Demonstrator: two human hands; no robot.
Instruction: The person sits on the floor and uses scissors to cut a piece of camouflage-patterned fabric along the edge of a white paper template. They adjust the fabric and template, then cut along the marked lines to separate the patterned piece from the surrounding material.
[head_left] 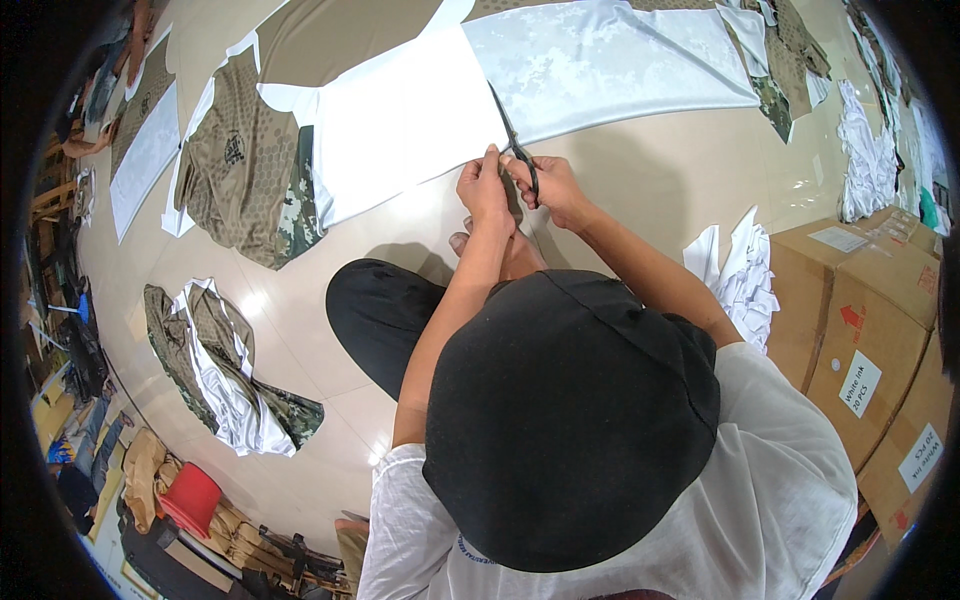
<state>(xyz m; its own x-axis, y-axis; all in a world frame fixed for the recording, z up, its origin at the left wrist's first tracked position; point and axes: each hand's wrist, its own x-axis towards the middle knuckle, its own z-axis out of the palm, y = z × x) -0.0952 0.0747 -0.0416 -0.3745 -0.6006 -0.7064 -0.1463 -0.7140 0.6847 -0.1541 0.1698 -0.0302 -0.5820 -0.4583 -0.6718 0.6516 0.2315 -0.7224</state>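
Note:
Black-handled scissors (pixel 533 182) are gripped in my right hand (pixel 555 192), fingers through the loops, their blades pointing away along the fabric. A plain white fabric panel (pixel 405 130) lies to the left of the blades, and a pale camouflage-patterned panel (pixel 610 72) to the right. My left hand (pixel 485 190) pinches the near edge of the white fabric right beside the scissors. Whether the blades are parted is too small to tell. The two hands almost touch each other.
Brown patterned shirt pieces (pixel 235 160) lie left on the tiled floor, another bundle (pixel 225 365) nearer. White scraps (pixel 745 275) are heaped beside cardboard boxes (pixel 850 310) at right. Another person's hand (pixel 88 145) shows far left. A red object (pixel 190 498) sits lower left.

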